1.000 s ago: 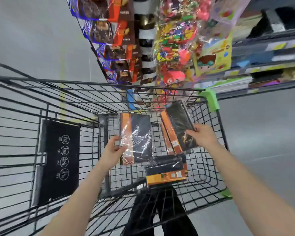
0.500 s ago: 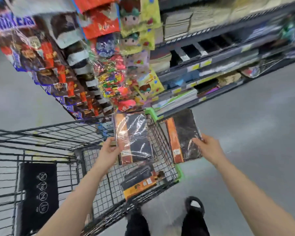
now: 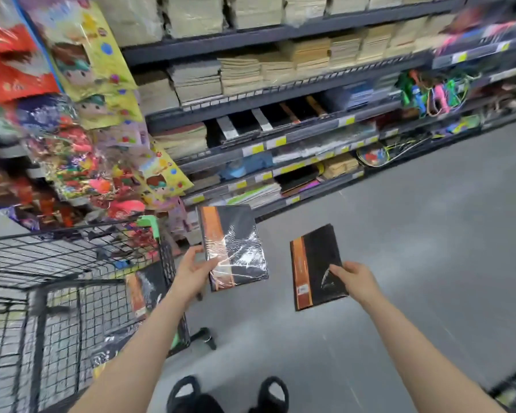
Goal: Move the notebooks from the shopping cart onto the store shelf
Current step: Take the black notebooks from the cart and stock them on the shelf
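A second before, both notebooks had been held low inside the shopping cart (image 3: 72, 263); now they were clear of it, out over the bare floor (image 3: 399, 263), and the view had swung from the basket to the store shelf (image 3: 280, 135) on the far side. That suggested the lift out of the cart was done and the carry toward the shelf was under way, with the placing itself not yet begun.

The left hand (image 3: 192, 271) was closed on the near left edge of the shrink-wrapped notebook (image 3: 233, 248), thumb on top of its orange spine strip, holding it tilted just right of the cart's corner. The right hand (image 3: 353, 278) was closed on the near right edge of the second notebook (image 3: 316, 266), fingers pinching the black cover. The two books were near each other but apart, and both forearms reached forward, well short of the shelf.

More notebooks (image 3: 145, 289) were left in the cart, standing against its wire end, so the job looked far from finished. A shelf level with dark, orange-spined books (image 3: 298, 110) seemed the likely destination.
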`<state>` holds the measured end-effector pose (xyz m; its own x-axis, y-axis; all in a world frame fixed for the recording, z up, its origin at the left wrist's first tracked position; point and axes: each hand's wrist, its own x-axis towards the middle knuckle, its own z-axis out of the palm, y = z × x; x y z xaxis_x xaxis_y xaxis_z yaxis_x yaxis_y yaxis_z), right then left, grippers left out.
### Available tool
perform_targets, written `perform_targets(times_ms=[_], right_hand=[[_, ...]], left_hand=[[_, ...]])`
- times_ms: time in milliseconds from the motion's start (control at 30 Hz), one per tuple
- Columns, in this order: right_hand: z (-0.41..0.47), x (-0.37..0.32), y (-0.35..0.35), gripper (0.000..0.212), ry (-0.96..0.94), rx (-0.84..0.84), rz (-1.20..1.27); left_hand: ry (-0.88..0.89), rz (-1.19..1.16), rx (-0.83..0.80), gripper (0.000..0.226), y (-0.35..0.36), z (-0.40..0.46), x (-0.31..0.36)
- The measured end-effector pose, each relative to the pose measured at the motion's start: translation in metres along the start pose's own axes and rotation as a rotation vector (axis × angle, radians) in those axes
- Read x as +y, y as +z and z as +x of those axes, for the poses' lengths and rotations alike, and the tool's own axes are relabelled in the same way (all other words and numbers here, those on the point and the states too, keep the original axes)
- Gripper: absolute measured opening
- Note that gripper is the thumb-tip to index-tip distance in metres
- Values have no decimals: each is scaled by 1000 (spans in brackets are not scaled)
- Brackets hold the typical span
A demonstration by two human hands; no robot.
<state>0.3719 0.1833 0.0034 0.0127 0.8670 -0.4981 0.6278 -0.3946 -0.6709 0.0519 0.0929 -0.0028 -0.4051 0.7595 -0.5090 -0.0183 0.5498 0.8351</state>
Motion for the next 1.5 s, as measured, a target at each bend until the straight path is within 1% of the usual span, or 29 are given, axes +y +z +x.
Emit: perform_targets(times_ms=[33, 67, 100, 167, 267, 367, 400, 467, 500, 600, 733, 833, 933, 1000, 1067, 1133, 1200, 1267, 1367, 1400, 1500], right_hand=[[4, 3, -10, 22, 12, 10, 13], [9, 4, -20, 23, 21, 14, 22], [14, 6, -27, 25, 22, 13, 35], [29, 10, -39, 25, 27, 8, 56], [56, 11, -51, 19, 42, 4, 73], [89, 3, -65, 21, 38, -3, 69], [102, -3, -72, 20, 36, -4, 62], [136, -15, -87, 20, 26, 5, 63], [153, -23, -96, 21, 16, 16, 59], [206, -51, -121, 25, 8, 56, 55], [260, -85, -148, 30, -2, 66, 53], [292, -103, -163, 29, -25, 39, 55], [318, -118, -177, 28, -55, -5, 69], [339, -123, -185, 20, -61, -52, 43], [362, -127, -196, 23, -72, -105, 29], [385, -134, -210, 27, -75, -153, 21], [405, -144, -226, 23, -102, -216, 28], [425, -152, -241, 16, -128, -295, 42], [461, -155, -257, 12, -154, -408, -4], [471, -156, -261, 11, -156, -430, -6], [491, -162, -271, 16, -162, -449, 6]], left_hand=[[-7, 16, -13, 29, 11, 1, 3], [-7, 26, -27, 22, 20, 2, 5], [-7, 34, -37, 20, 29, 4, 9], [3, 43, -49, 22, 41, 16, 12], [-6, 69, -44, 26, 57, 36, 22], [-11, 81, -52, 29, 75, 67, 38], [0, 65, -61, 26, 85, 81, 45], [22, 32, -58, 15, 104, 109, 68], [32, 29, -62, 14, 113, 122, 84], [53, -10, -103, 14, 145, 169, 125], [54, -30, -129, 17, 177, 214, 174], [50, -60, -135, 19, 192, 237, 200], [45, -50, -101, 14, 204, 255, 213], [57, -28, -45, 18, 207, 264, 217], [62, -12, 11, 24, 209, 269, 220], [59, -22, 60, 22, 217, 274, 221], [50, -33, 127, 22, 230, 276, 220], [41, -72, 215, 25, 249, 276, 218], [7, -198, 295, 30, 284, 270, 219], [9, -221, 313, 30, 293, 270, 219], [30, -254, 373, 23, 313, 268, 219]])
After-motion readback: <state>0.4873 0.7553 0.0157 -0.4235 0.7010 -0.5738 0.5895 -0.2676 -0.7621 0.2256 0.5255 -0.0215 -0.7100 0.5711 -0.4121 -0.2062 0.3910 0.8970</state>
